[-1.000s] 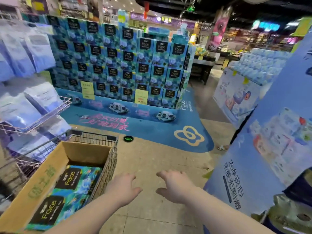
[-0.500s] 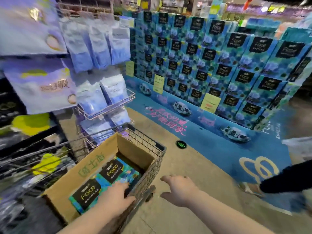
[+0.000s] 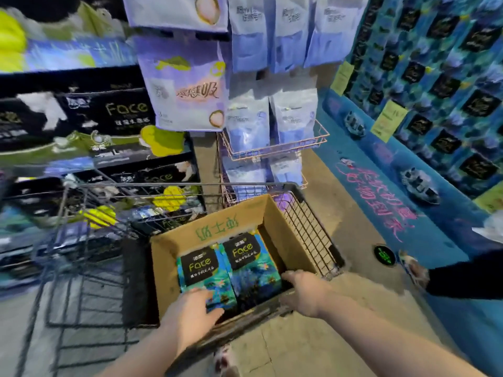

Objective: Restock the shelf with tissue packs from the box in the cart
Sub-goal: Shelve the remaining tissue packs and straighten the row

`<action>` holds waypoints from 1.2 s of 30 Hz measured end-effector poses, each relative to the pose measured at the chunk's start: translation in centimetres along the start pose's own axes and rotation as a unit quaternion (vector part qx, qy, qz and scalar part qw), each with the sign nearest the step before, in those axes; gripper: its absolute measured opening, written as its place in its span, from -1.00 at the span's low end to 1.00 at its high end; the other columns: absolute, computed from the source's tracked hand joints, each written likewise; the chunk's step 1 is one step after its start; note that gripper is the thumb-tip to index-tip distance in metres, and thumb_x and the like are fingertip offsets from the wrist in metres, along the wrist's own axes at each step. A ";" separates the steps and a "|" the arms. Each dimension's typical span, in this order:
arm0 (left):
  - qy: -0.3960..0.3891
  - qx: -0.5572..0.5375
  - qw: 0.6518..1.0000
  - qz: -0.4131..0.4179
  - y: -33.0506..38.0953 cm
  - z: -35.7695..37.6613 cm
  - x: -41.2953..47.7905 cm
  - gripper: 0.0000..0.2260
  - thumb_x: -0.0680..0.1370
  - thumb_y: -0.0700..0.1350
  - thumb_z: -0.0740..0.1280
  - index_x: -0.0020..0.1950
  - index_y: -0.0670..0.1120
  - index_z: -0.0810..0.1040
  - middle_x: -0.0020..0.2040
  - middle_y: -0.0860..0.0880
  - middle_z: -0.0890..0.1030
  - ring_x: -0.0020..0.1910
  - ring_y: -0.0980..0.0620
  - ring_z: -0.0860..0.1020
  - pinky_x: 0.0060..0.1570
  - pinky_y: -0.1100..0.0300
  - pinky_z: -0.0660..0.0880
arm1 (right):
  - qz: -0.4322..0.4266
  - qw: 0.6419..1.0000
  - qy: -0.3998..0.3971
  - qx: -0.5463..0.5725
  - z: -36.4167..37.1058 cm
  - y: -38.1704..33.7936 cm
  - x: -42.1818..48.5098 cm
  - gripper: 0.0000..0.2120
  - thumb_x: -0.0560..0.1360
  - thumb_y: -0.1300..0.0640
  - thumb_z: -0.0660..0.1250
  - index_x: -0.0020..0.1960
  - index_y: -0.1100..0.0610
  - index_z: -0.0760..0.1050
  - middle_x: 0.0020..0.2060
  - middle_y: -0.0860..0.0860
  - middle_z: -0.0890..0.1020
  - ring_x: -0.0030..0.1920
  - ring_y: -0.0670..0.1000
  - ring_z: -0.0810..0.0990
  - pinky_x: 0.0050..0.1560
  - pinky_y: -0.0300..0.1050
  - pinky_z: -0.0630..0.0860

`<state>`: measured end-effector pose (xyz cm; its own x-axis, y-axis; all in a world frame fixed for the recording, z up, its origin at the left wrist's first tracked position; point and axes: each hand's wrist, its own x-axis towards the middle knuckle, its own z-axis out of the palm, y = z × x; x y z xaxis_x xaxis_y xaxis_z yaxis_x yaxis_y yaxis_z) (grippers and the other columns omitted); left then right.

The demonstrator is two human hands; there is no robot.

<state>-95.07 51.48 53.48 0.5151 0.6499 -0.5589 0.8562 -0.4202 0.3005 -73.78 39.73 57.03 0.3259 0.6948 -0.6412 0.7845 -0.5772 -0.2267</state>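
A cardboard box (image 3: 285, 221) sits in a wire cart (image 3: 313, 229). Two blue "Face" tissue packs lie side by side inside it: the left pack (image 3: 201, 270) and the right pack (image 3: 250, 262). My left hand (image 3: 187, 314) reaches into the box with spread fingers touching the near end of the left pack. My right hand (image 3: 304, 289) is over the box's near right edge, its fingers at the right pack's near corner. Neither hand clearly grips anything. The shelf (image 3: 81, 118) with dark "Face" packs stands at the left.
A wire rack (image 3: 275, 148) of pale blue bags stands just beyond the cart. A tall wall of blue tissue packs (image 3: 449, 77) on a blue floor mat fills the right. Another person's dark sleeve and shoe (image 3: 462, 273) are at the right edge.
The view swung left and down to the cart. Both hands moved forward from above the floor into the box, onto the packs.
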 end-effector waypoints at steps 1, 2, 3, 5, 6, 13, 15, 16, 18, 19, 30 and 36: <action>0.003 -0.009 1.000 -0.007 -0.3 0.0 1.0 -0.57 0.52 0.17 0.26 0.33 0.01 0.46 0.27 0.01 0.49 0.22 0.03 0.52 0.17 0.23 0.44 | -0.002 1.000 -0.002 -0.007 -0.3 -0.2 1.2 -0.43 0.45 -0.13 0.26 0.42 -0.02 0.31 0.33 0.06 0.47 0.30 0.13 0.47 0.30 0.01 0.44; -0.003 -0.015 1.000 -0.018 -0.6 -0.1 2.0 -0.55 0.52 0.18 0.25 0.34 0.01 0.45 0.28 0.01 0.49 0.23 0.02 0.51 0.18 0.22 0.45 | -0.002 1.000 -0.008 -0.012 -0.7 -0.3 2.3 -0.43 0.45 -0.13 0.26 0.42 -0.02 0.30 0.33 0.06 0.48 0.30 0.13 0.48 0.29 0.02 0.44; -0.006 -0.021 1.000 -0.023 -0.6 -0.2 3.0 -0.54 0.52 0.18 0.25 0.36 0.01 0.43 0.30 0.00 0.47 0.24 0.02 0.51 0.19 0.20 0.45 | -0.004 1.000 -0.016 -0.017 -1.1 -0.4 3.3 -0.43 0.46 -0.12 0.27 0.44 -0.02 0.28 0.34 0.06 0.47 0.31 0.12 0.47 0.31 0.02 0.43; -0.025 -0.031 0.999 -0.027 -0.7 -0.2 5.3 -0.52 0.53 0.18 0.24 0.39 0.00 0.40 0.35 -0.02 0.44 0.28 0.00 0.48 0.23 0.18 0.44 | -0.002 0.999 -0.036 -0.031 -1.8 -0.5 5.5 -0.43 0.50 -0.10 0.26 0.47 -0.01 0.25 0.37 0.06 0.44 0.33 0.10 0.45 0.32 0.00 0.41; -0.037 -0.035 0.998 -0.028 -0.6 -0.2 6.4 -0.51 0.53 0.18 0.24 0.40 -0.01 0.39 0.38 -0.04 0.42 0.31 -0.01 0.46 0.25 0.17 0.42 | 0.004 0.998 -0.046 -0.038 -2.2 -0.4 6.6 -0.44 0.51 -0.08 0.26 0.46 0.00 0.25 0.37 0.05 0.44 0.32 0.10 0.46 0.31 -0.01 0.42; -0.074 -0.022 0.996 -0.041 0.0 -0.3 13.1 -0.55 0.54 0.16 0.24 0.37 0.00 0.41 0.34 0.00 0.42 0.27 -0.03 0.47 0.22 0.07 0.47 | 0.026 0.996 -0.079 -0.033 -2.6 -0.1 14.0 -0.51 0.49 -0.05 0.28 0.39 0.04 0.34 0.29 0.10 0.52 0.29 0.11 0.49 0.24 -0.06 0.46; -0.083 -0.021 0.995 -0.049 0.2 0.1 14.5 -0.58 0.53 0.16 0.24 0.32 -0.02 0.44 0.31 -0.01 0.44 0.25 -0.04 0.47 0.18 0.08 0.47 | 0.020 0.995 -0.090 -0.042 -2.2 0.0 15.7 -0.49 0.51 -0.06 0.27 0.42 0.02 0.30 0.33 0.08 0.47 0.33 0.10 0.45 0.27 -0.08 0.43; -0.085 -0.023 0.995 -0.054 0.3 0.4 15.2 -0.59 0.53 0.17 0.25 0.29 -0.02 0.46 0.30 -0.02 0.45 0.24 -0.05 0.48 0.17 0.08 0.47 | 0.015 0.994 -0.095 -0.044 -2.1 0.1 16.7 -0.49 0.51 -0.07 0.27 0.42 0.02 0.30 0.34 0.07 0.46 0.34 0.10 0.44 0.28 -0.07 0.42; -0.091 -0.034 0.993 -0.063 0.5 1.2 16.7 -0.59 0.52 0.17 0.26 0.26 -0.04 0.47 0.30 -0.04 0.45 0.23 -0.06 0.48 0.16 0.09 0.46 | 0.007 0.993 -0.110 -0.037 -1.7 0.4 18.9 -0.47 0.52 -0.06 0.27 0.44 0.05 0.28 0.35 0.08 0.45 0.34 0.11 0.43 0.29 -0.05 0.42; -0.098 -0.041 0.992 -0.067 0.6 1.8 17.4 -0.58 0.53 0.16 0.26 0.28 -0.04 0.46 0.32 -0.05 0.44 0.24 -0.06 0.47 0.17 0.10 0.46 | 0.005 0.993 -0.117 -0.028 -1.5 0.6 20.0 -0.45 0.53 -0.04 0.28 0.46 0.08 0.26 0.36 0.10 0.44 0.34 0.11 0.43 0.28 -0.05 0.42; -0.126 -0.246 0.940 -0.199 0.8 9.7 24.3 -0.44 0.56 0.07 0.27 0.50 -0.04 0.18 0.46 -0.11 0.28 0.30 -0.11 0.44 0.28 0.05 0.41 | 0.119 0.964 -0.132 0.196 5.2 3.5 31.0 -0.31 0.48 0.12 0.40 0.49 0.05 0.12 0.33 0.15 0.42 0.21 0.13 0.50 0.11 -0.04 0.52; -0.045 -0.309 0.911 -0.269 0.6 12.4 26.9 -0.36 0.53 -0.02 0.35 0.52 -0.07 0.13 0.45 -0.11 0.30 0.36 -0.10 0.38 0.30 0.10 0.33 | 0.197 0.916 -0.096 0.336 9.9 4.9 34.2 -0.13 0.40 0.00 0.47 0.52 0.08 0.01 0.31 0.10 0.45 0.27 0.16 0.47 0.08 -0.14 0.43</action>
<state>-81.15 60.89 29.06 0.0323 0.5901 -0.8067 0.8565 0.3996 0.3266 -64.04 56.40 26.79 0.3633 0.3253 -0.8730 0.1034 -0.9454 -0.3092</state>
